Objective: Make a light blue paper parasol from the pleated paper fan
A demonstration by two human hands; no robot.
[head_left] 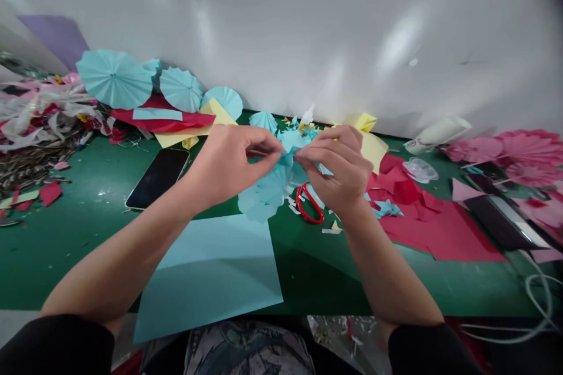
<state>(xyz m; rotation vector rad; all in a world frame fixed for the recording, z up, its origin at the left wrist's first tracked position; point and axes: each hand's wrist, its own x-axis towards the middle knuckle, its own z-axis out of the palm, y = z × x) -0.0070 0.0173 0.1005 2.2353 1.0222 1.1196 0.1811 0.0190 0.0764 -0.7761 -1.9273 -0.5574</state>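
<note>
My left hand (237, 158) and my right hand (338, 164) meet over the middle of the table, thumbs and fingertips pinched on a small light-blue piece of paper (288, 157). Its exact shape is partly hidden by my fingers. Just below and behind it lie light-blue scalloped paper pieces (261, 196). Beneath my right hand rest scissors with red handles (310, 205), their blades mostly hidden. A flat light-blue sheet (215, 272) lies below my left forearm and overhangs the near table edge.
Pleated light-blue paper fans (114, 79) lean along the grey wall. A black phone (158, 179) lies left of my left hand. Red paper (435, 228), a dark boxy device (505, 220) and pink fans (528, 152) occupy the right. Tangled ribbons (44, 111) are heaped at far left.
</note>
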